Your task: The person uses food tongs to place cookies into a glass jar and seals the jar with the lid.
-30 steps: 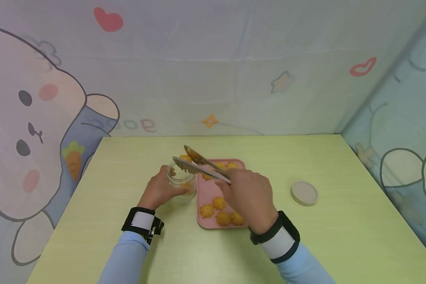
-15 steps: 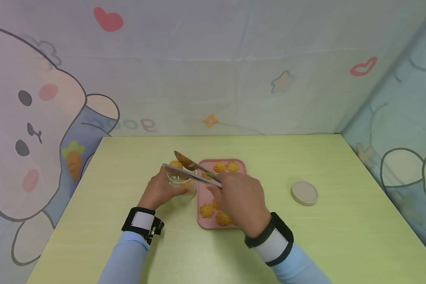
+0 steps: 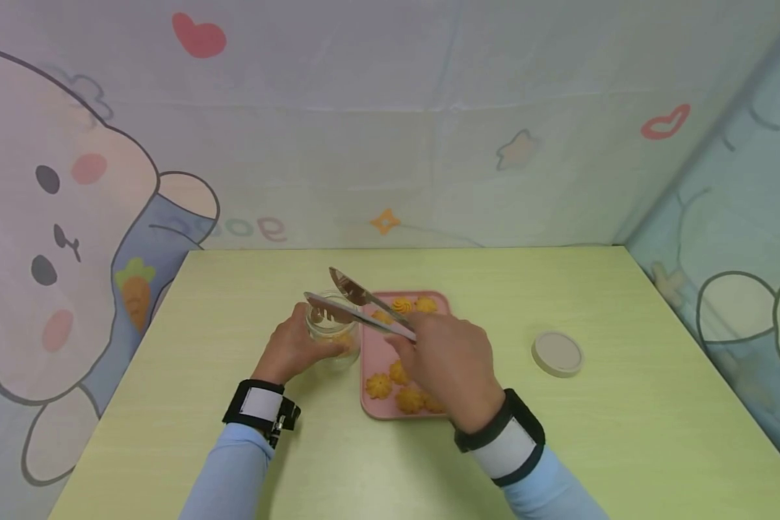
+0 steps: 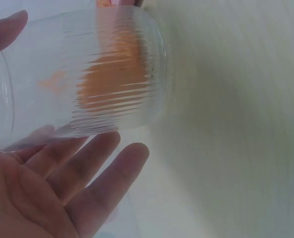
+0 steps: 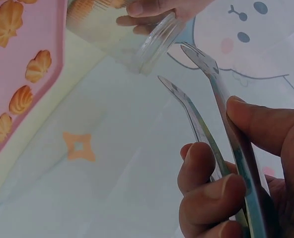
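My left hand (image 3: 292, 345) grips a clear glass jar (image 4: 37, 54) around its side, thumb on one side and fingers on the other. The jar has no lid on, and through its ribbed lower wall an orange-brown cookie mass (image 4: 119, 74) shows at the bottom. In my right hand (image 3: 448, 365) is a pair of metal tongs (image 5: 222, 106), gripped partway along the arms. Their tips are spread apart over the jar's mouth, with nothing between them. Beside the jar lies a pink tray (image 3: 378, 350) bearing several flower-shaped cookies (image 3: 378, 386); my right hand hides part of it.
A round, pale lid (image 3: 557, 352) lies on the light yellow table (image 3: 624, 433), right of the tray. Behind the table hangs a printed cloth backdrop (image 3: 390, 130), and another patterned cloth runs along the right side.
The tongs moved left over the jar with a cookie, then came back slightly right. That cookie is gone from their tips and no longer shows at the jar's mouth. The left hand stayed put.
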Available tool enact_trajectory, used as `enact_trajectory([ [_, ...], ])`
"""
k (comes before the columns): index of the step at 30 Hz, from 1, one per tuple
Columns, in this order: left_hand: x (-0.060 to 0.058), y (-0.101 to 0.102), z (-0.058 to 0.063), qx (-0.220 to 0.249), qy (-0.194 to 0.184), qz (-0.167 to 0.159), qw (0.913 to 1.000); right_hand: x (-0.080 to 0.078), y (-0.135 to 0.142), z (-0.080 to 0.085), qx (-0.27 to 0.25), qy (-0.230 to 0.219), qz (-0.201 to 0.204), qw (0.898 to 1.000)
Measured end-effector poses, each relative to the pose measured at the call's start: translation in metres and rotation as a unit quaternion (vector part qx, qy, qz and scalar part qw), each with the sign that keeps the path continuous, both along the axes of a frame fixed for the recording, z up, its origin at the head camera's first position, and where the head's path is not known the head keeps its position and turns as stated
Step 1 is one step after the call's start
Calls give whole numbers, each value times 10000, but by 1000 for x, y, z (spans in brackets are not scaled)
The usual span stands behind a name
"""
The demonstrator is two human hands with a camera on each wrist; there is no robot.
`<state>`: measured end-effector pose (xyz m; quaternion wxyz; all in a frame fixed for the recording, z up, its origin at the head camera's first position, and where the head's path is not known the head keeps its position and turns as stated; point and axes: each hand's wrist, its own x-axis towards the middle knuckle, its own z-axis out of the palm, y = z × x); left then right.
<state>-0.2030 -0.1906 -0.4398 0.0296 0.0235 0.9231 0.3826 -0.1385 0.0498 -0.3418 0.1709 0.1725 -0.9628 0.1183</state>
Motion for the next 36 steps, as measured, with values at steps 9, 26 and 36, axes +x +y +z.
enact_trajectory([
  [9, -1, 0, 0, 14, 19, -6, 10000, -6, 22, 2, -223, -44, -371, 9991],
  [26, 0, -4, 1, 31, -12, -24, 10000, -17, 55, -22, -535, -181, -802, 9952],
  [36, 0, -8, -1, 9, 18, -18, 10000, -22, 58, -34, -529, -651, -922, 9922],
])
